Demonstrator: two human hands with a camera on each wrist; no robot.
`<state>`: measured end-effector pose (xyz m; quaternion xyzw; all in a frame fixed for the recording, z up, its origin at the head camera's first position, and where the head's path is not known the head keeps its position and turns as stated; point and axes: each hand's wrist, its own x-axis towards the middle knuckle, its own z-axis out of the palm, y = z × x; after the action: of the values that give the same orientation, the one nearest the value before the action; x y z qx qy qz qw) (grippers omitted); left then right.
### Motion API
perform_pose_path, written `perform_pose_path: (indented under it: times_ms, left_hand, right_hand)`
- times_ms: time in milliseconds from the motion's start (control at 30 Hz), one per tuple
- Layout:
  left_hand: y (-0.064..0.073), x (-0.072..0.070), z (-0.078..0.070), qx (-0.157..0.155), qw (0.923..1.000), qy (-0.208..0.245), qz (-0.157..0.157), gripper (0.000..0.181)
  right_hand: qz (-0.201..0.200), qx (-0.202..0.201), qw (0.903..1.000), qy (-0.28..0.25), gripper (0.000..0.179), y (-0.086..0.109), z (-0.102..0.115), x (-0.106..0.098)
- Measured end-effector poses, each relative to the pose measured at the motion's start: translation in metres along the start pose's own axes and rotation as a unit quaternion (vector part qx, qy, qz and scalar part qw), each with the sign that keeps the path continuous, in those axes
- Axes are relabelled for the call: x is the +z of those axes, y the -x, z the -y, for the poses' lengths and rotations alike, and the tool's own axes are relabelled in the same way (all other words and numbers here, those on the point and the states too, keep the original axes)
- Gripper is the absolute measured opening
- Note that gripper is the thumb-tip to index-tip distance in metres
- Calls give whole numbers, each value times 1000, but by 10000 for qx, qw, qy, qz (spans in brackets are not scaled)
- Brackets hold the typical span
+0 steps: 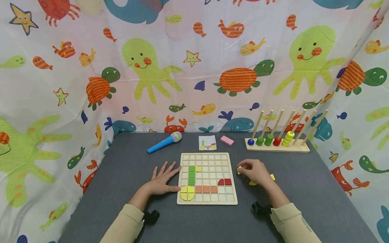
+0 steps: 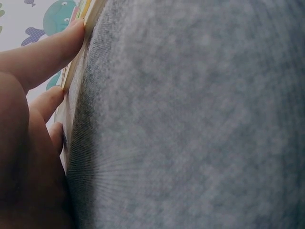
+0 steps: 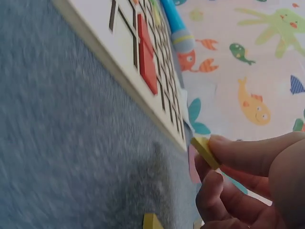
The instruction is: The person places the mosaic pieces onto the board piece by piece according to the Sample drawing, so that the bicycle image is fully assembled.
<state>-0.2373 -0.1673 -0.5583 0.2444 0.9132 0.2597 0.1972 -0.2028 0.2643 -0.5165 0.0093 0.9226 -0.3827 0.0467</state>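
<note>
A wooden grid board (image 1: 209, 172) lies on the grey table. Green squares (image 1: 191, 175), a yellow circle of quarter pieces (image 1: 187, 193), orange squares (image 1: 206, 189), a small yellow piece (image 1: 198, 168) and red pieces (image 1: 224, 182) sit in its cells. My left hand (image 1: 162, 180) is spread on the table, thumb and a fingertip touching the board's left edge, as the left wrist view also shows. Right of the board, my right hand (image 1: 255, 171) pinches a small yellow piece (image 3: 206, 152) between thumb and fingers. Loose yellow pieces (image 1: 253, 183) lie under and beside that hand.
Behind the board lie a blue toy microphone (image 1: 164, 142), a pattern card (image 1: 207, 142) and a pink eraser-like block (image 1: 227, 140). A wooden peg stand with coloured rings (image 1: 278, 145) stands at the back right. A sea-animal cloth (image 1: 194, 74) hangs behind the table.
</note>
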Motion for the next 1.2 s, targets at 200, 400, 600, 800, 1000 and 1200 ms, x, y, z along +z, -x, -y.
perform_pose_path:
  times_ms: [200, 400, 600, 800, 1000, 1200]
  left_hand:
    - [3, -4, -7, -115, 9998, -131, 65, 92]
    - [2, -3, -5, -177, 9997, -181, 42, 92]
    - [2, -4, -7, -182, 9997, -140, 52, 91]
    - [3, -4, -7, -56, 9999, -118, -12, 92]
    - [2, -2, -5, -37, 10000, 37, -2, 93]
    - [4, -5, -8, 12, 10000, 0, -51, 93]
  right_hand:
    - [241, -14, 9990, -380, 16, 8, 8, 9]
    - [561, -77, 9965, -607, 15, 14, 14, 17]
    - [626, -202, 9961, -583, 15, 18, 20, 24]
    - [772, -332, 9944, -644, 15, 23, 25, 32]
    - [857, -434, 9944, -447, 11, 26, 27, 41]
    - [910, -404, 9942, -410, 10, 27, 30, 48]
